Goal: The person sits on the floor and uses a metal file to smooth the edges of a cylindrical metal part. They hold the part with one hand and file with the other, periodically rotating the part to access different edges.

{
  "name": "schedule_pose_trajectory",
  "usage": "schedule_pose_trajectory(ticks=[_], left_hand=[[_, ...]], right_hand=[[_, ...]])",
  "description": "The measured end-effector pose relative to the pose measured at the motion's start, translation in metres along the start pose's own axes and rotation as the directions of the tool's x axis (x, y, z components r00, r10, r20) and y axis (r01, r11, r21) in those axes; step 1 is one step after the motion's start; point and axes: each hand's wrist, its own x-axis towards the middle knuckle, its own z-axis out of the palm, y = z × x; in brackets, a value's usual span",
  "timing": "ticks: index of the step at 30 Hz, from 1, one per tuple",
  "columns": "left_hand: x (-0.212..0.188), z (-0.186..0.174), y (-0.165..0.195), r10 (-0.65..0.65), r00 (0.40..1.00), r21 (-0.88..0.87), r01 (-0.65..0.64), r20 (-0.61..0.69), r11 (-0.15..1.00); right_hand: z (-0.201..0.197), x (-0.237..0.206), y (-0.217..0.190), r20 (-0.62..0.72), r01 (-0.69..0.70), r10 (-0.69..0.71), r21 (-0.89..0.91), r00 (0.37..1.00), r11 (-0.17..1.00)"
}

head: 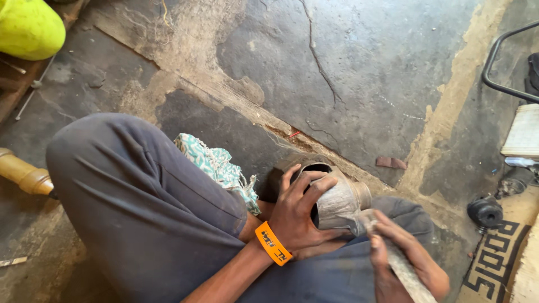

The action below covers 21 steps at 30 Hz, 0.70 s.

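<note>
We sit on the cracked floor [359,62] with the metal pot [337,202] resting on our lap, against the knee. Our left hand [300,216] grasps its rim, fingers curled into the mouth, while our right hand [404,264] is clenched around a file [393,255] laid on the pot's side. The surface looks dull and scratched, so we judge the filing only partly done.
</note>
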Motion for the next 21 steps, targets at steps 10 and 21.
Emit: schedule_pose_trajectory(ticks=[10, 21], left_hand=[[0.001, 0.002, 0.0, -0.006, 1.0, 0.009, 0.006, 0.004, 1.0], [0.001, 0.001, 0.0, 0.017, 1.0, 0.009, -0.017, 0.0, 1.0]], right_hand=[[0.005, 0.017, -0.015, 0.069, -0.008, 0.014, -0.089, 0.998, 0.996], [-0.006, 0.028, -0.043, 0.171, 0.065, 0.004, -0.394, 0.985, 0.917]])
